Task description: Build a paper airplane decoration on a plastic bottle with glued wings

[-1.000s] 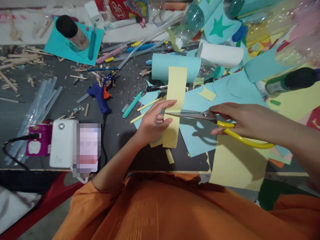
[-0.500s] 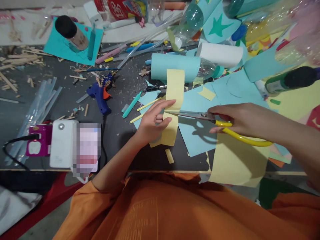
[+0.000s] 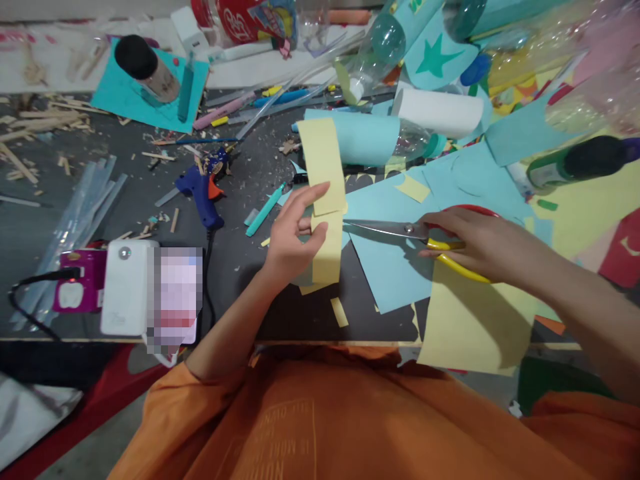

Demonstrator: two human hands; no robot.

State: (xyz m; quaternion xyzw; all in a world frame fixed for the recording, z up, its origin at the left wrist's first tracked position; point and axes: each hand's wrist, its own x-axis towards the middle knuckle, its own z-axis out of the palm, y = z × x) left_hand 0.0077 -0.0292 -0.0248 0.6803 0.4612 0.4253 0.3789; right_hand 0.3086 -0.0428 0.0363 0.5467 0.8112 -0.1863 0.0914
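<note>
Left grip: the left hand (image 3: 295,243) pinches the yellow paper (image 3: 325,167) with its thumb and fingers, in the middle of the frame.
Right grip: the right hand (image 3: 470,237), right of the middle, is wrapped around the handles of the scissors (image 3: 387,228).
Scissors: the blades point left, with the tip close by the right edge of the yellow paper.
Cut so far: a line runs across the yellow paper, so one cut looks made.
Left to cut: maybe a little bit; I cannot tell if the two parts are all the way apart.
Close by: blue paper (image 3: 390,273) is under the scissors, and a yellow scrap (image 3: 339,312) is on the dark tabletop (image 3: 280,323).
Farther out: a glue gun (image 3: 196,190) lies left of the middle.
</note>
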